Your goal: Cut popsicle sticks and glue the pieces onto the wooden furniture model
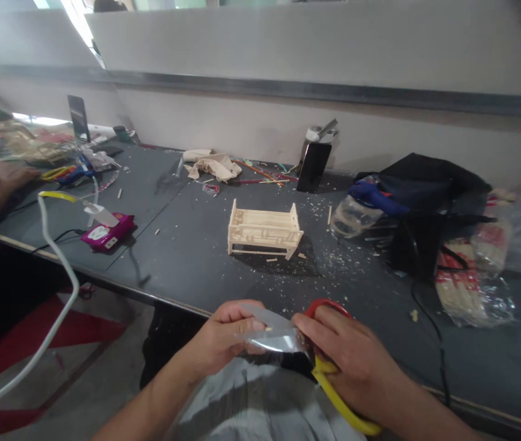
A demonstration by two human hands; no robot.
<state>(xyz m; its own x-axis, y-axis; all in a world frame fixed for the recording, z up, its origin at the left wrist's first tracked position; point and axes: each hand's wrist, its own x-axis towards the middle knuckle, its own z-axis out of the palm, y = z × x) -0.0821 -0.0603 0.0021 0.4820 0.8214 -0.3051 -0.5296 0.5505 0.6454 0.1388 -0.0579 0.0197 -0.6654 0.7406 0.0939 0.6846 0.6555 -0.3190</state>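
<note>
My right hand (350, 355) grips scissors (283, 342) with one red and one yellow handle loop. Their broad shiny blades point left, across the fingers of my left hand (230, 334). Those fingers are closed in a pinch beside the blades. A pale tip of what looks like a small wooden stick (268, 329) shows at the left thumb; the rest of it is hidden. Beyond both hands, a small bench-like model (265, 228) made of thin wooden sticks stands upright on the dark table, touched by neither hand.
Wood chips litter the dark table (187, 245). A phone (314, 167) leans on a container behind the model. Right are a clear jar (355, 215), a black bag (426, 177) and bagged sticks (460, 285). Left, a white cable runs near a magenta box (108, 233) and another person's hand (10, 174).
</note>
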